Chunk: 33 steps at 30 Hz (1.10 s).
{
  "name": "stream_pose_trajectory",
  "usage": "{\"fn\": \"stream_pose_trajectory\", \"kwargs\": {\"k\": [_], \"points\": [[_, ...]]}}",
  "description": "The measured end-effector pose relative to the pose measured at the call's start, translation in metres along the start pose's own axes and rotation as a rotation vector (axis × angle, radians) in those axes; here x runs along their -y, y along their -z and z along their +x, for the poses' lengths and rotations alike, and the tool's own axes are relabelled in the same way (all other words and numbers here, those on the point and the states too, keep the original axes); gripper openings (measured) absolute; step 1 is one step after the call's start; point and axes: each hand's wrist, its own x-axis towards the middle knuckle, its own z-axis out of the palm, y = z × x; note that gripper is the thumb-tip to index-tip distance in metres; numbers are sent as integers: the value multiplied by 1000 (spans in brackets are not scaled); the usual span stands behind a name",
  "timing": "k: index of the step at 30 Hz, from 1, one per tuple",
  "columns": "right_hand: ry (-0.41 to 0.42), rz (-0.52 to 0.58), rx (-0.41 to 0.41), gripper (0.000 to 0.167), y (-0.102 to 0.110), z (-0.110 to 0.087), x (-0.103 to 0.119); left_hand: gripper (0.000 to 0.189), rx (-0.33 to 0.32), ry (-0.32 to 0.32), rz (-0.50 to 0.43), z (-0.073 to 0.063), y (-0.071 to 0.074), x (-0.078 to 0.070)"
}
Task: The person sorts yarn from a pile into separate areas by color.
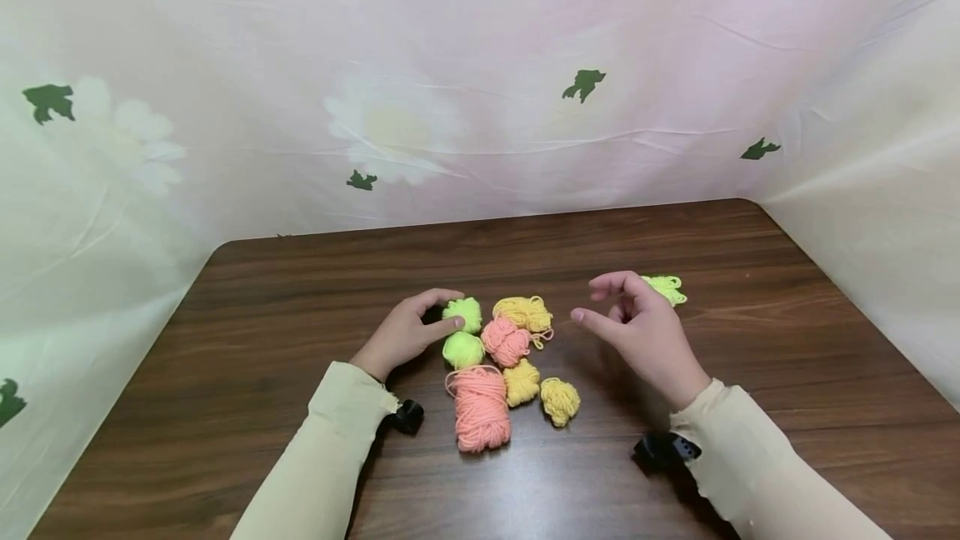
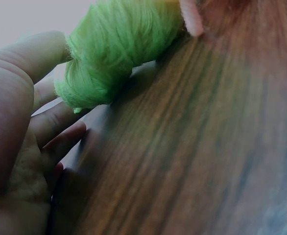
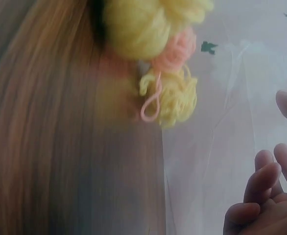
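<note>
My left hand [image 1: 405,332] pinches a small neon-green yarn ball [image 1: 464,315] between thumb and fingers at the left of a yarn cluster. Close up in the left wrist view, the thumb [image 2: 45,51] meets the side of green yarn [image 2: 129,44]. A second green ball [image 1: 462,350] sits just in front of the pinched one. To the right of the cluster my right hand [image 1: 648,332] hovers with bent, parted fingers and holds nothing. Behind that hand, a green yarn bundle [image 1: 667,288] is partly hidden.
Beside the green balls lie a yellow skein [image 1: 525,312], a coral ball [image 1: 506,342] and a larger coral skein [image 1: 482,412]. Two small yellow balls, one left [image 1: 522,382] and one right [image 1: 560,402], rest nearer me. A patterned cloth [image 1: 480,90] hangs behind the brown wooden table [image 1: 300,273].
</note>
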Motion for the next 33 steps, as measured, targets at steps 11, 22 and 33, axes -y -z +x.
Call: {"fn": "stream_pose_trajectory", "kwargs": {"k": [11,22,33], "points": [[8,33,35,35,-18,1,15,40,5,0,2,1,0,2],[6,90,85,32,-34,1,28,41,3,2,2,1,0,3],[-12,111,143,28,-51,1,38,40,4,9,-2,1,0,3]]}}
